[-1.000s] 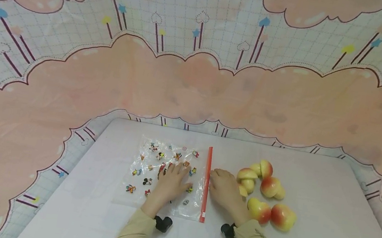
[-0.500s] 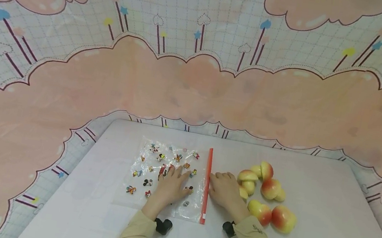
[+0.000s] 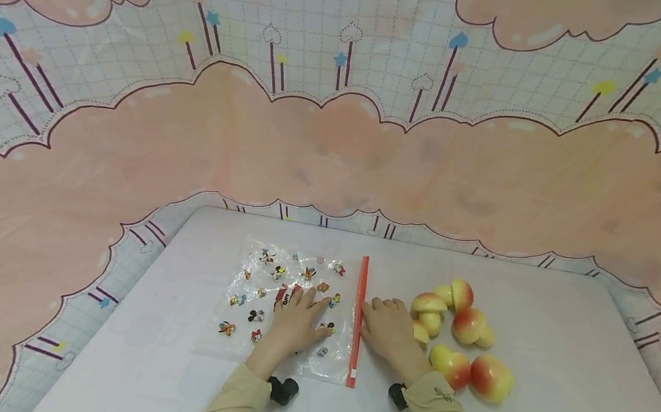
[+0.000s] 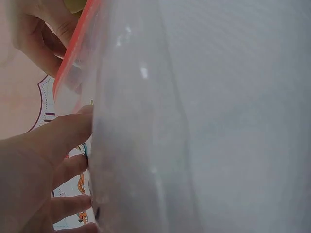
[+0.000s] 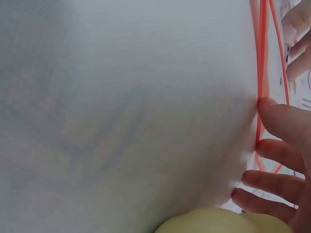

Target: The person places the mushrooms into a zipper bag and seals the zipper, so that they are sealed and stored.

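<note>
A clear zip bag (image 3: 227, 315) printed with small cartoon figures lies flat on the white table, its red zip strip (image 3: 363, 282) along the right side. My left hand (image 3: 293, 325) rests on the bag with the fingers spread. In the left wrist view, its fingertips press the clear plastic (image 4: 141, 126). My right hand (image 3: 393, 333) lies just right of the zip strip. In the right wrist view, its thumb and forefinger tips touch the red strip (image 5: 261, 58), apart from each other. Two red lines part there, leaving a narrow gap.
Several yellow-and-red toy mushrooms (image 3: 469, 326) lie right of my right hand, one partly hidden behind it. A yellow piece (image 5: 218, 222) shows close to that hand in the right wrist view. A patterned cloth backdrop (image 3: 338, 157) rises behind the table.
The right hand has shifted very slightly at the zip strip. The left hand stays on the bag, with its fingers moved a little. The bag and mushrooms keep their places.
</note>
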Tool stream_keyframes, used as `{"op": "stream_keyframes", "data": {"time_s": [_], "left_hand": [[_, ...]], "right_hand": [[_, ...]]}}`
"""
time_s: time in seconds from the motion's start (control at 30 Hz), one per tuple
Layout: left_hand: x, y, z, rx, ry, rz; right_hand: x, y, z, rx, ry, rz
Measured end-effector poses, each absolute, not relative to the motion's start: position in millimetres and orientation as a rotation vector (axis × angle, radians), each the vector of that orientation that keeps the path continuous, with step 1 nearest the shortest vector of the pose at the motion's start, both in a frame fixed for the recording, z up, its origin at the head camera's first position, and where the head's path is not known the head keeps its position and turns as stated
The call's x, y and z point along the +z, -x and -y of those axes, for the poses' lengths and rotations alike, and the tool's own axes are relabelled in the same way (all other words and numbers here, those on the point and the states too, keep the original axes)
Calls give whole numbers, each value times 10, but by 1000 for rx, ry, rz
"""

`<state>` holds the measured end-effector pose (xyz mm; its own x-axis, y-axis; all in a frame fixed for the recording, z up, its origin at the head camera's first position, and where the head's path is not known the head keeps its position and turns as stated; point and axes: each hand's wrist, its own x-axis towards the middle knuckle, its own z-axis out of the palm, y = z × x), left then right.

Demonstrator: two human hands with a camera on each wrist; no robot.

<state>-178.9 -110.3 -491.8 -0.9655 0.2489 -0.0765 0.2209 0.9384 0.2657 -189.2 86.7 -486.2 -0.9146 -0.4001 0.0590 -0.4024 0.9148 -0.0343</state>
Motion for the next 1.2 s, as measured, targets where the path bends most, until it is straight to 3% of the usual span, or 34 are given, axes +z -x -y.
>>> {"op": "stream_keyframes", "data": {"time_s": [1.2], "left_hand": [[-4896,1809,1168,395,-393,-2991]], "right_hand": [[-4813,1832,-856,-46,-613,3059]]}}
